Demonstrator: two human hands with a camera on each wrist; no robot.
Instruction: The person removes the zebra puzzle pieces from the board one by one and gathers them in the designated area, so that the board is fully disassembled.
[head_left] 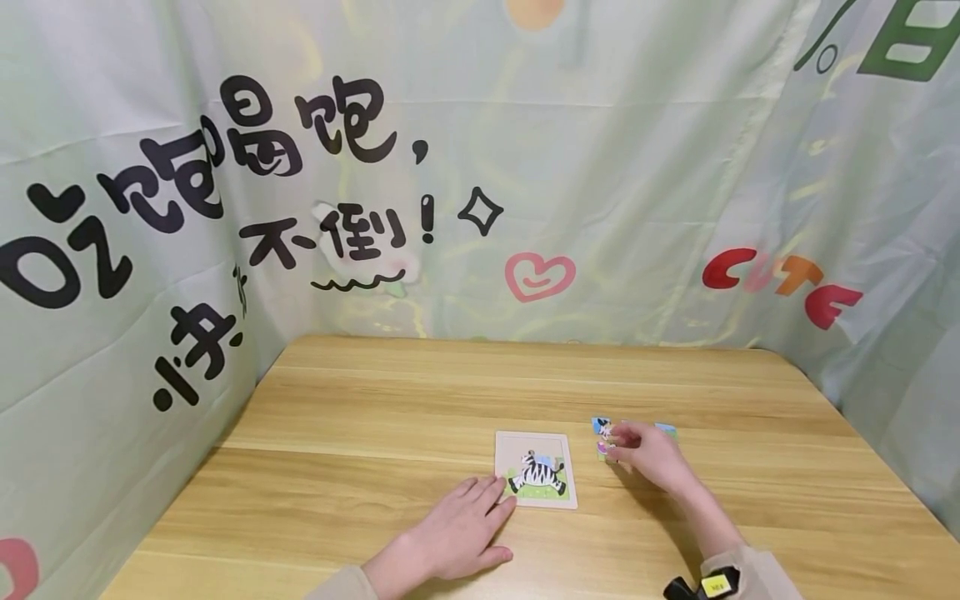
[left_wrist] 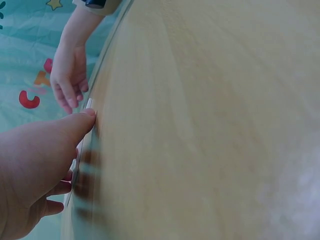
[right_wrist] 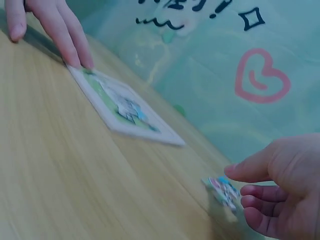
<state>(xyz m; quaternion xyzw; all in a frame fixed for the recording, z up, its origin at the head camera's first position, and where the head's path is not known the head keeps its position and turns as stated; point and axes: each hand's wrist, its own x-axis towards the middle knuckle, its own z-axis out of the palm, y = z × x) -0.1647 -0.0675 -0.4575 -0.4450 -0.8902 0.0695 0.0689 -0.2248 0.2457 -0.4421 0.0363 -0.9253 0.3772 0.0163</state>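
Observation:
A small puzzle board (head_left: 513,447) with a pale rim lies on the table; its lower part shows a striped zebra (head_left: 540,475) on green, its upper part plain beige. My left hand (head_left: 461,529) rests beside it, fingers extended, fingertips on its lower left corner. To the board's right, my right hand (head_left: 654,457) is over loose puzzle pieces. One piece (head_left: 601,426) is blue with black and white; a pinkish one (head_left: 602,451) lies just below it. In the right wrist view, thumb and fingers stand apart beside the pieces (right_wrist: 222,192), with no piece visibly held.
Another blue and green puzzle piece (head_left: 667,430) lies behind the right hand, partly covered. The wooden table (head_left: 360,400) reaches back to a printed fabric curtain (head_left: 637,183), which also hangs along both sides. A black strap with a yellow label (head_left: 718,585) is on the right wrist.

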